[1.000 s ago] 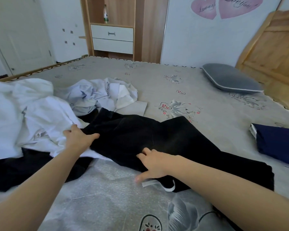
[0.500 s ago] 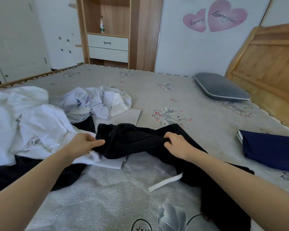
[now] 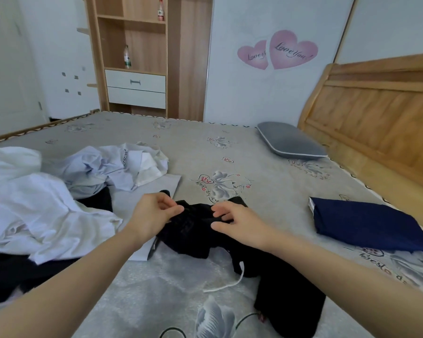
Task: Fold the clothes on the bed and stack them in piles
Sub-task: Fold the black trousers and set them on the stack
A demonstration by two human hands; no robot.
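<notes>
Black garment [image 3: 195,230]: bunched near the middle of the bed's [image 3: 266,167] near edge, upper edge lifted slightly, the rest trailing toward the near right with a white drawstring [image 3: 230,284] loose on the cover. Left hand [image 3: 152,215]: grip pinched on the dark cloth at its upper left. Right hand [image 3: 235,223]: grip pinched on the same upper edge, close beside the left, thumb under and fingers over.

Probably hunting for the waistband before spreading. Best done by sliding both pinches apart along that edge until taut, then shaking the legs straight toward the near edge before laying flat. Worth tucking the drawstring inside the first fold, lest it dangle out of the pile. Better kept off the crumpled whites to avoid dragging them along.

Beside it, toward the left edge: heap of white clothes [image 3: 34,203], with a pale blue crumpled shirt [image 3: 103,167] behind and more dark cloth underneath. Near the right edge: folded navy garment [image 3: 364,223], a likely base for the pile. Farther, by the headboard [image 3: 376,113]: grey pillow [image 3: 288,140].
</notes>
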